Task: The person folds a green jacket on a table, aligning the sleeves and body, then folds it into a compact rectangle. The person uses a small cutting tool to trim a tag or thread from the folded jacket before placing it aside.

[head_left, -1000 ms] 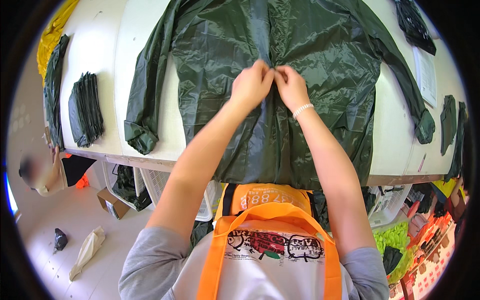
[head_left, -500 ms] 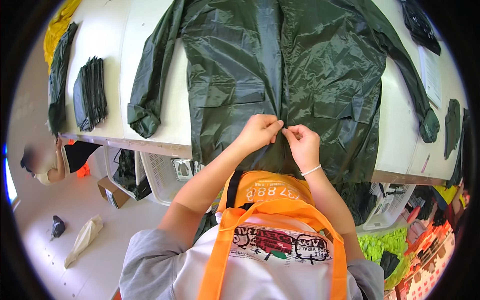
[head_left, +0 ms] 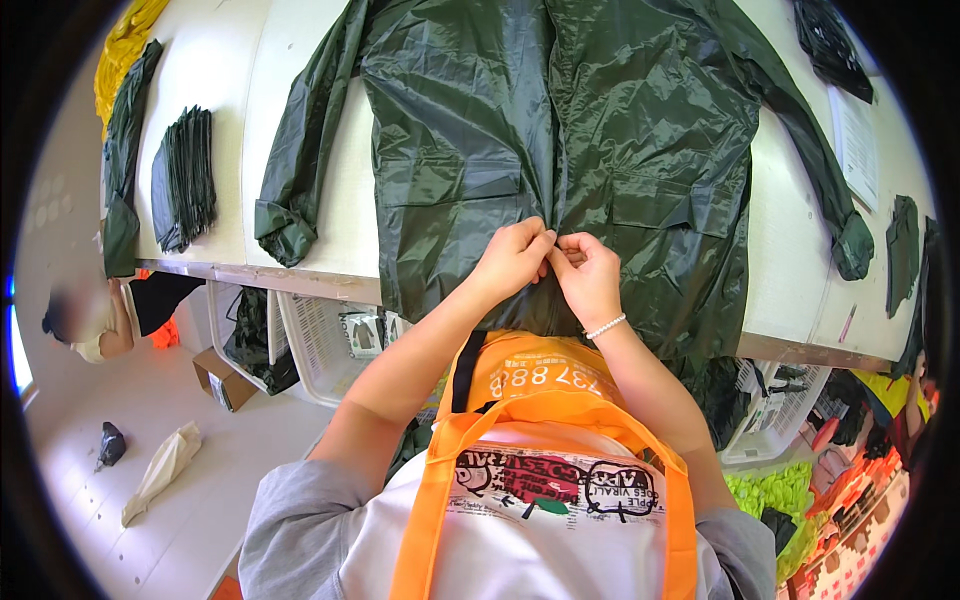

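Hands have worked down the jacket (head_left: 650,130) front vs a second ago; fingertips sit closer together than half a second ago. Camera has shifted a bit too, so small offsets are unreliable.

Left hand (head_left: 515,262): thumb and index pinched, almost no gap, at the centre front. Right hand (head_left: 588,278): same pinch, tips just about meeting the left's. Both look to have hold of the front edge; exact bit hidden by the fingers. Tip-to-tip makes sense for small work on thin, slick cloth: each hand can steady one side. Other fingers loosely curled, out of the way.

Jacket lies front up on the table (head_left: 345,220), hem toward the wearer, right up against the apron (head_left: 540,370). Reads as placed for reach: centre line falls straight ahead, so elbows can stay low. Sleeves (head_left: 300,160) (head_left: 805,160) lie out to either side, off the front panels, probably to keep the opening clear. Pocket flaps (head_left: 470,185) (head_left: 650,208) lie flat either side of the hands.

Dark folded stack (head_left: 185,180) stands off to the left, papers (head_left: 853,150) to the right: both beyond the sleeves, likely parked there to leave the middle free. White crate (head_left: 303,340) sits below the table edge.
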Action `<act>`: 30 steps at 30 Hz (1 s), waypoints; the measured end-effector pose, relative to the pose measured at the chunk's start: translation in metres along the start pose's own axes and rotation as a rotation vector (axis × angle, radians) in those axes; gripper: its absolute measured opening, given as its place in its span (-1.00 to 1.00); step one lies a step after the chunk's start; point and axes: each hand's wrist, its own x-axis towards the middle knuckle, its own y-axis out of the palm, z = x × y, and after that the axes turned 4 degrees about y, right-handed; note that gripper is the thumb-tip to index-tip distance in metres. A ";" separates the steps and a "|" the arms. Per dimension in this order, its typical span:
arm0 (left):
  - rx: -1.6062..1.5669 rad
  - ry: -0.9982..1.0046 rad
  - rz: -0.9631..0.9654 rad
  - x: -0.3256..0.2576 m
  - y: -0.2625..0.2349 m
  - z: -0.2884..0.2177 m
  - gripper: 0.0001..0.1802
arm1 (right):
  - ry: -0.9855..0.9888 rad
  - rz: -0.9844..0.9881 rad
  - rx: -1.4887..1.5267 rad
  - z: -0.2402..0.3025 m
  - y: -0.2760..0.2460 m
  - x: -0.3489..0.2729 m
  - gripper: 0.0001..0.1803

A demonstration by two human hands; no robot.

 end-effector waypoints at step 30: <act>0.904 0.214 -0.200 -0.001 -0.012 0.012 -0.47 | -0.294 -0.043 -0.781 -0.009 -0.097 0.017 -0.72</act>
